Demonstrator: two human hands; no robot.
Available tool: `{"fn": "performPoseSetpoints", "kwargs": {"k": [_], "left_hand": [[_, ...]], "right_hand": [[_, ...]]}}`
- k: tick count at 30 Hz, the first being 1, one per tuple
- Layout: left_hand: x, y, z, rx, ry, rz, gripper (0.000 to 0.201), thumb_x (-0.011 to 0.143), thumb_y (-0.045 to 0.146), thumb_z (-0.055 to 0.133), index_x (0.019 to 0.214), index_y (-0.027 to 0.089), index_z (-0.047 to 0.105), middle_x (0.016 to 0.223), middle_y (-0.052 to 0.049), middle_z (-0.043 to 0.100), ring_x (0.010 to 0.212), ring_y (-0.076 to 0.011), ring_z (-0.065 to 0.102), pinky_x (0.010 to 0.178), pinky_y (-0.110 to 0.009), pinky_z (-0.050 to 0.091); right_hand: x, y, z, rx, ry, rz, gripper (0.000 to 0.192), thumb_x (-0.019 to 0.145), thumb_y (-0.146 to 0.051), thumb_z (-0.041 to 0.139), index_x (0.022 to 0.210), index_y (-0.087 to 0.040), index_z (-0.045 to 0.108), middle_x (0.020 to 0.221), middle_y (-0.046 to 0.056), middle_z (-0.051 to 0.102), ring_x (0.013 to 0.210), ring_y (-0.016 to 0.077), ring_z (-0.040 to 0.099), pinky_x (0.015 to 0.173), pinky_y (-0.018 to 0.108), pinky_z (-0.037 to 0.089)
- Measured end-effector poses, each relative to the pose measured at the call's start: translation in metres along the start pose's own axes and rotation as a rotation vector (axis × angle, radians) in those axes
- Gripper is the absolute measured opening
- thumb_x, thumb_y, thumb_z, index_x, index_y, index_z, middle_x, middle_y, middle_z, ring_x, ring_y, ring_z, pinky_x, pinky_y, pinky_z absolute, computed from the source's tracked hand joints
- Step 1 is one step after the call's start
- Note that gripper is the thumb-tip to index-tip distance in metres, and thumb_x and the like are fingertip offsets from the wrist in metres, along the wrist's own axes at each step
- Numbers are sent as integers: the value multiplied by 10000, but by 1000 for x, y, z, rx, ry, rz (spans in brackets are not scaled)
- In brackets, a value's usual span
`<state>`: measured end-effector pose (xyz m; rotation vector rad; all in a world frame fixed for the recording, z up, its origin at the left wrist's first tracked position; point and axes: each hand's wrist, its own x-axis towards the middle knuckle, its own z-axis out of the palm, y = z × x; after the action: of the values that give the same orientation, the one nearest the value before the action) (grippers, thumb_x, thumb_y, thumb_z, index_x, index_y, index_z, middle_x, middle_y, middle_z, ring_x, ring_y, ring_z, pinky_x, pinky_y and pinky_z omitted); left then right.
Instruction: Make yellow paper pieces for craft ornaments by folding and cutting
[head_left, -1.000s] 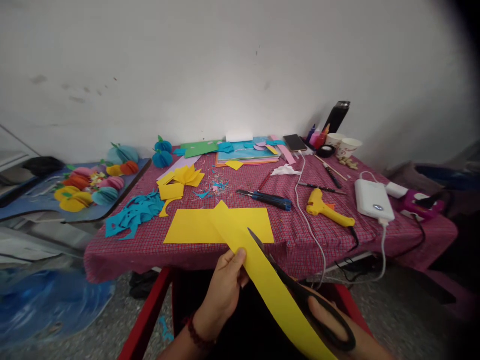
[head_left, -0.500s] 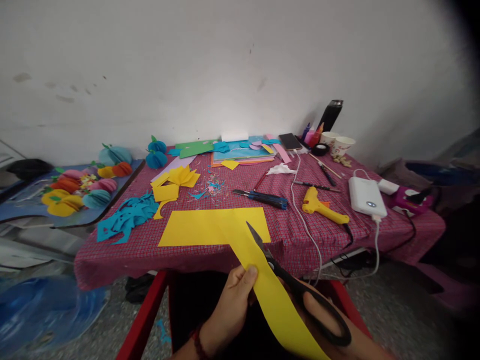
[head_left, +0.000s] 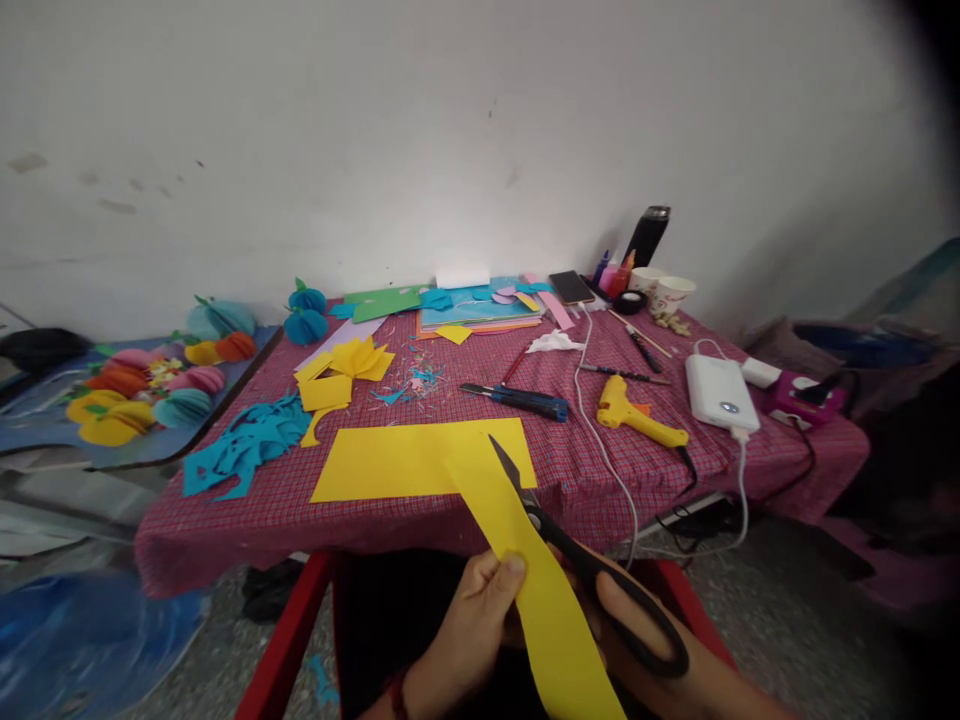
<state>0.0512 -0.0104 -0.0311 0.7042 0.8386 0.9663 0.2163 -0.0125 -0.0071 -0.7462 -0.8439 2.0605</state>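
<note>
My left hand [head_left: 472,620] pinches a long yellow paper strip [head_left: 536,580] near its middle, thumb on top. My right hand [head_left: 637,640] grips black scissors [head_left: 585,570] by the handles; the blades stand apart at the strip's right edge. The strip's far end overlaps a yellow paper sheet [head_left: 375,460] lying flat on the checked red tablecloth [head_left: 585,470]. Both hands hover in front of the table's near edge, above my lap.
On the table lie a blue utility knife [head_left: 517,398], a yellow glue gun [head_left: 634,412], a white power bank [head_left: 718,392] with cable, a phone [head_left: 570,286], cups, blue paper scraps [head_left: 240,440] and folded yellow pieces [head_left: 337,368]. Paper balls [head_left: 142,385] sit on a board at left.
The strip has slid toward me and my left hand has moved down along it. The scissors stay at the strip's right edge. The view has shifted a little to the right.
</note>
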Motion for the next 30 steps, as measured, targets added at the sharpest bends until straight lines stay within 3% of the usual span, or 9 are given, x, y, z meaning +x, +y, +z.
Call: {"fn": "performPoseSetpoints", "kwargs": {"k": [4,8,13,17,20,22,25,28,30], "left_hand": [[1,1,1,3,22,-5,395,840,532,608,864,145,686,668,-11,605,551,-89,520,543,-206,416],[0,2,2,-8,20,-3,414,824,550,619,846,140,677,661,-19,609,575,-103,530,555,-212,416],[2,-2,1,-25,65,-1,418,814,553,629,822,137,665,672,-21,617,538,-94,499,532,-217,397],[3,8,-8,-93,147,89,361,828,504,640,821,144,668,672,-13,618,562,-99,507,552,-220,402],[1,31,-22,-215,176,186,337,753,480,726,766,149,661,632,-4,599,549,-108,505,516,-220,395],[-2,50,-35,-299,132,233,347,730,469,743,663,152,619,562,8,544,512,-105,484,483,-218,396],[-8,82,-55,-363,66,296,416,776,443,701,537,166,503,487,32,437,446,-81,432,415,-189,381],[-2,124,-71,-298,120,386,377,750,400,741,566,170,504,500,43,457,421,-67,437,381,-163,387],[15,159,-79,-200,231,404,262,737,331,760,657,176,564,528,49,509,424,-68,477,394,-157,420]], "right_hand": [[-1,4,-3,40,32,8,603,821,-547,643,1311,-216,527,698,27,640,486,99,517,475,208,419],[0,0,2,3,37,30,575,819,-559,647,1272,-220,547,536,-45,525,393,43,362,439,167,352],[5,-2,1,-21,-33,64,553,763,-673,584,1138,-272,645,709,35,645,559,177,586,507,282,470],[3,-9,-10,-143,-44,-29,522,811,-707,461,1093,-308,645,803,47,666,674,218,640,643,349,522],[3,-30,-24,-309,-33,-105,490,813,-618,558,1164,-278,588,858,53,664,726,210,641,693,333,524],[9,-46,-34,-619,24,-164,470,813,-535,618,1182,-251,560,933,65,673,842,227,655,754,329,529],[27,-65,-52,-1110,219,-274,502,810,-415,652,1260,-250,501,1156,88,658,1084,280,621,925,390,494],[49,-77,-65,-1467,299,-341,503,813,-365,611,1290,-249,499,1178,88,664,1020,312,656,868,442,521],[62,-85,-68,-1623,307,-396,482,809,-326,584,1278,-232,523,1134,91,681,960,316,673,805,441,539]]}}
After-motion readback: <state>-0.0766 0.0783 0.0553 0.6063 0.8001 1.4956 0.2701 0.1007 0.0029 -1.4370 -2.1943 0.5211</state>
